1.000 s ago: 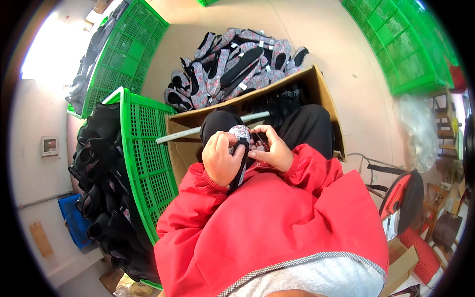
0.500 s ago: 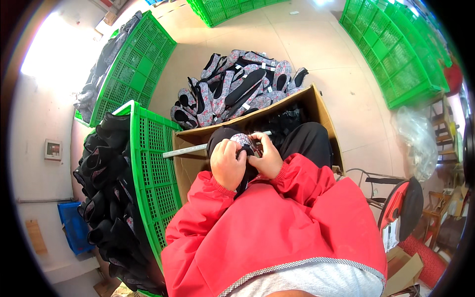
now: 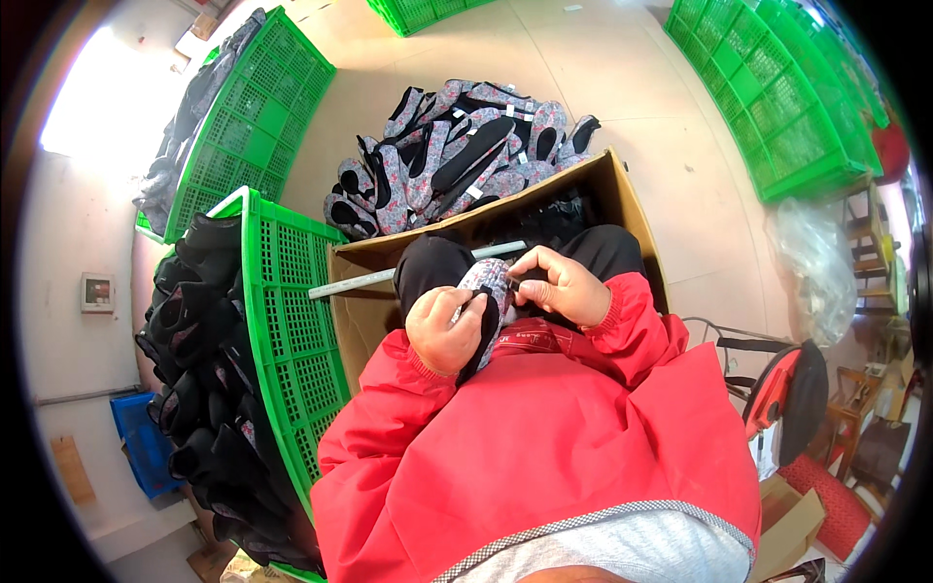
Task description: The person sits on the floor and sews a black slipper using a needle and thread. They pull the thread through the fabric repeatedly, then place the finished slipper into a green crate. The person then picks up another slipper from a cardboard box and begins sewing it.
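Note:
A slipper [image 3: 483, 279] of grey-and-red floral cloth with black lining is held over my lap, its rounded end pointing away from me. My left hand [image 3: 447, 328] is closed around its left side, thumb and fingers gripping the black edge. At the slipper's right edge, my right hand [image 3: 564, 286] has thumb and forefinger pinched together. What sits between those fingertips is too small to make out. Beneath my hands stands an open cardboard box [image 3: 637, 214] with my knees over it, and a pale grey rod [image 3: 352, 284] lies across it.
Beyond the box, a heap of similar floral slippers [image 3: 418, 185] lies on the floor. At my left stands a green crate [image 3: 296, 291] beside piled black slippers [image 3: 199, 330]. More green crates [image 3: 768, 97] stand far right, near a clear plastic bag [image 3: 814, 267] and a chair [image 3: 777, 394].
My right hand has shifted right, from over the slipper to its edge. More of the floral cloth shows now, and the left hand stays on it. The whole view has shifted slightly.

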`<state>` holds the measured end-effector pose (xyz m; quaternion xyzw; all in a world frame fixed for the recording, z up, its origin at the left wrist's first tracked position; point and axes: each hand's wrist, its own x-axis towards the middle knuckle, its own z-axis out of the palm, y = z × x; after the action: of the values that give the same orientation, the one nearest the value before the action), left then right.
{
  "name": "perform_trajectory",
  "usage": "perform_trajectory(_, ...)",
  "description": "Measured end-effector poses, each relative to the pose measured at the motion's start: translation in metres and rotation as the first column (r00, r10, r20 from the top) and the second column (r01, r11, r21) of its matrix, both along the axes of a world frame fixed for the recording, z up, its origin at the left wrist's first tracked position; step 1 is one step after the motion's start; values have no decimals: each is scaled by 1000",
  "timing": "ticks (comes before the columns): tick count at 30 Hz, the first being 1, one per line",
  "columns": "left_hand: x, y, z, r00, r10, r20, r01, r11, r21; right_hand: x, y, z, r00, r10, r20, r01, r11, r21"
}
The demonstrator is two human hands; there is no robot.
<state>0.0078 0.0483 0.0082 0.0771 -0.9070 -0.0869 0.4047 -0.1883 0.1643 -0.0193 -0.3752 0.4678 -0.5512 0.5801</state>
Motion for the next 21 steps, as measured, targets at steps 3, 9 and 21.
perform_trajectory(3,-1,0,-1,1000,-20,12,20,1000,-21,6,2,-4,989,34,-141,-49,993,-104)
perform_trajectory(9,-3,0,2,999,-34,27,35,999,-25,10,2,20,972,24,-234,-22,1000,14)
perform_trajectory(21,-7,1,5,997,-50,56,52,998,-39,11,-2,17,832,-23,-555,-5,999,-48)
